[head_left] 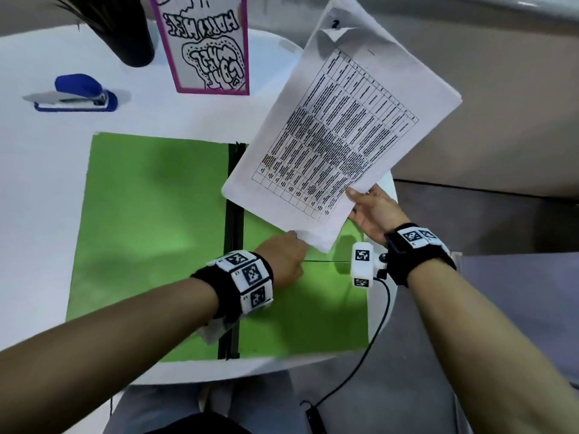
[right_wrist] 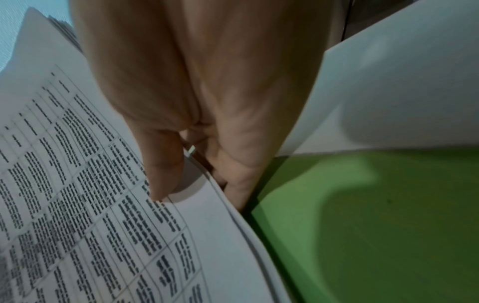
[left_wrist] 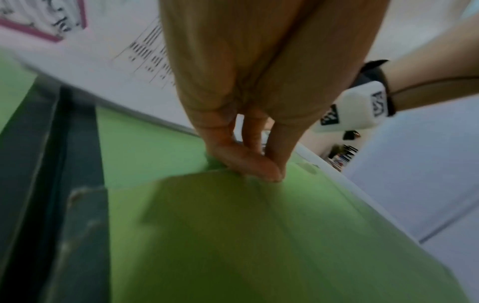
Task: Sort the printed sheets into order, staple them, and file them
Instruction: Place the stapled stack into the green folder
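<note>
A stack of printed sheets [head_left: 338, 120] with a table on top hangs tilted above the right half of the open green folder [head_left: 150, 230]. My right hand [head_left: 369, 208] pinches the stack's near corner, thumb [right_wrist: 160, 174] on top of the sheets [right_wrist: 90, 205] and fingers underneath. My left hand [head_left: 288, 258] is lower, on the folder's right half just under the stack's edge. In the left wrist view its fingertips [left_wrist: 272, 164] pinch the top edge of the folder's green pocket flap [left_wrist: 259, 235]. A blue stapler [head_left: 78, 93] lies at the far left of the white table [head_left: 31, 183].
A pink-framed sign [head_left: 206, 42] and a dark plant pot [head_left: 131, 36] stand at the back of the table. The folder's dark spine [head_left: 233, 277] runs down its middle. The table's rounded edge is just right of the folder, and a black cable [head_left: 369, 339] hangs there.
</note>
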{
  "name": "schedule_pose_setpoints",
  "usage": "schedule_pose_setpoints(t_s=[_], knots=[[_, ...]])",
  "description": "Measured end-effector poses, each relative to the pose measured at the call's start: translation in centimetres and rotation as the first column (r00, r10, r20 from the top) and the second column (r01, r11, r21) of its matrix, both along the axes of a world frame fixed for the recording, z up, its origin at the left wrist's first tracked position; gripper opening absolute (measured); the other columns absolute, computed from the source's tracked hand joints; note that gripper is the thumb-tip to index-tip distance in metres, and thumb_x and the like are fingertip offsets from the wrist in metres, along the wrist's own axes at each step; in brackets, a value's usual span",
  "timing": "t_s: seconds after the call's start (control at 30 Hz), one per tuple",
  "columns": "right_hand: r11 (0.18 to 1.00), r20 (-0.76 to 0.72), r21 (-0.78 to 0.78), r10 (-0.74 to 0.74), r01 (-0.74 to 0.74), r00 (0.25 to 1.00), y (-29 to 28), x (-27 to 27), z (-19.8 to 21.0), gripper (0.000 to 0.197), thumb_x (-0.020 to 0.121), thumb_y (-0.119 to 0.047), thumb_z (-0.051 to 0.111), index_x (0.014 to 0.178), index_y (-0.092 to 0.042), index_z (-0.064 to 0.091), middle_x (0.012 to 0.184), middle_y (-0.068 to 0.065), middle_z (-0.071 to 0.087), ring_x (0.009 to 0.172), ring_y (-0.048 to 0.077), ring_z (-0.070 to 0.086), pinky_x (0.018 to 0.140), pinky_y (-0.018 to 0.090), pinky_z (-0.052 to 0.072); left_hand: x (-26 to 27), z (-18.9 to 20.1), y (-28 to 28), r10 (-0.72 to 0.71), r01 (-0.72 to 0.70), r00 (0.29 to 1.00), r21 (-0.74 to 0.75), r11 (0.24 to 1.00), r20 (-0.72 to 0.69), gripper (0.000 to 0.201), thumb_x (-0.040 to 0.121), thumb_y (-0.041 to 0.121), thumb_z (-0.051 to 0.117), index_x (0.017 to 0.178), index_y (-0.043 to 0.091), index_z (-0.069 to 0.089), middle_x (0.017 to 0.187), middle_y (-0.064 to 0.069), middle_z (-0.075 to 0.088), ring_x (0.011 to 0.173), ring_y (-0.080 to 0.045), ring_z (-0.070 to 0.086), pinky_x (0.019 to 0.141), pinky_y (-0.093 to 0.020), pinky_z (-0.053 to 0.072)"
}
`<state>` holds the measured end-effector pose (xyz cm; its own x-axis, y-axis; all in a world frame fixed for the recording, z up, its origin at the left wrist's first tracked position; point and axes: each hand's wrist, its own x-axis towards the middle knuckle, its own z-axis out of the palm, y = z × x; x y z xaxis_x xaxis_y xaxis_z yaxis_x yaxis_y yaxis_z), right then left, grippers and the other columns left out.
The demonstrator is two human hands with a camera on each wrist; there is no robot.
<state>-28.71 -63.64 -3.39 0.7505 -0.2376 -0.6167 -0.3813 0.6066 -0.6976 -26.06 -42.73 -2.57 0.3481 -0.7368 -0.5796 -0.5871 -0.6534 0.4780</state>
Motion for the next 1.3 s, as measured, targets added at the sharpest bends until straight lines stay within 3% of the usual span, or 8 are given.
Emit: schedule_pose_setpoints(t_s=[0.17,0.27,0.43,0.6,0.8,0.9,1.07,1.3], knots=[[1.000,0.048,0.028,-0.014,0.013,0.999,-0.1,-0.6,-0.2,0.030,0.093,0.011,0.044,0.109,-0.009,0.059,0.107,0.008,0.072,0.101,0.022,0.068,0.084,0.038,0.058,1.1,-0.9,0.6,0.134,-0.171,0.964,-0.149,0.974,-0.228,0.011,0.088,0.015,0.066,0.095,0.008,0.071,0.096,-0.002,0.057,0.086,-0.019,0.054,0.083,-0.027,0.045],[0.999,0.061,0.044,-0.026,0.023,0.998,-0.1,-1.1,-0.2,0.027,0.091,0.013,0.045,0.107,-0.006,0.057,0.106,0.009,0.071,0.099,0.022,0.069,0.087,0.037,0.057,1.1,-1.0,1.4,0.067,-0.106,0.985,-0.253,0.962,-0.159,0.009,0.086,0.013,0.066,0.091,0.011,0.073,0.089,0.002,0.057,0.082,-0.020,0.055,0.077,-0.030,0.046],[0.997,0.039,0.076,0.029,-0.032,0.999,0.0,-2.0,0.1,0.022,0.090,0.013,0.046,0.099,0.001,0.062,0.098,0.012,0.070,0.093,0.023,0.069,0.084,0.037,0.059,0.8,-0.4,1.9,-0.042,0.103,0.985,-0.384,0.918,0.165,0.013,0.086,0.030,0.068,0.092,0.023,0.076,0.115,0.003,0.048,0.105,-0.017,0.040,0.082,-0.032,0.035],[0.974,-0.041,0.091,0.210,-0.206,0.977,0.2,-3.0,1.2,0.045,0.093,0.014,0.041,0.060,0.002,0.069,0.071,0.006,0.071,0.071,0.016,0.071,0.065,0.027,0.059,1.4,-1.2,2.5,0.001,0.005,1.000,-0.336,0.942,0.018,0.016,0.086,0.028,0.067,0.100,0.027,0.075,0.120,0.018,0.055,0.120,-0.012,0.034,0.086,-0.033,0.025],[0.962,-0.117,0.061,0.270,-0.264,0.956,-0.5,-3.5,0.5,0.022,0.089,0.009,0.051,0.102,0.004,0.067,0.112,0.019,0.069,0.099,0.028,0.070,0.084,0.041,0.059,1.9,-1.4,2.6,0.013,-0.034,0.997,-0.262,0.965,-0.080,0.012,0.089,0.028,0.064,0.100,0.029,0.069,0.109,0.016,0.055,0.125,-0.004,0.036,0.100,-0.036,0.019],[0.967,-0.177,0.026,0.253,-0.252,0.951,-1.0,-3.2,0.0,0.036,0.088,0.007,0.054,0.124,0.009,0.053,0.125,0.024,0.061,0.111,0.033,0.064,0.091,0.042,0.054,2.0,-1.4,2.5,0.002,-0.023,0.996,-0.246,0.969,-0.087,0.010,0.091,0.028,0.061,0.099,0.028,0.066,0.111,0.012,0.057,0.121,-0.004,0.037,0.093,-0.031,0.015],[0.957,-0.238,-0.063,0.260,-0.282,0.936,-2.0,-2.7,0.2,0.034,0.089,0.010,0.052,0.123,0.007,0.055,0.122,0.022,0.064,0.109,0.032,0.065,0.085,0.039,0.058,1.9,-1.0,2.5,-0.001,-0.008,0.999,-0.197,0.980,-0.045,0.015,0.095,0.033,0.053,0.104,0.027,0.063,0.105,0.006,0.052,0.101,-0.010,0.037,0.098,-0.031,0.017],[0.920,-0.342,-0.093,0.329,-0.381,0.880,-3.6,-2.2,0.9,0.028,0.086,0.013,0.053,0.111,0.003,0.063,0.106,0.017,0.072,0.094,0.029,0.072,0.079,0.038,0.060,2.1,-0.8,2.7,-0.010,0.022,0.988,-0.074,0.997,0.154,0.025,0.092,0.050,0.050,0.100,0.031,0.064,0.110,0.000,0.050,0.108,-0.025,0.041,0.100,-0.036,0.025]])
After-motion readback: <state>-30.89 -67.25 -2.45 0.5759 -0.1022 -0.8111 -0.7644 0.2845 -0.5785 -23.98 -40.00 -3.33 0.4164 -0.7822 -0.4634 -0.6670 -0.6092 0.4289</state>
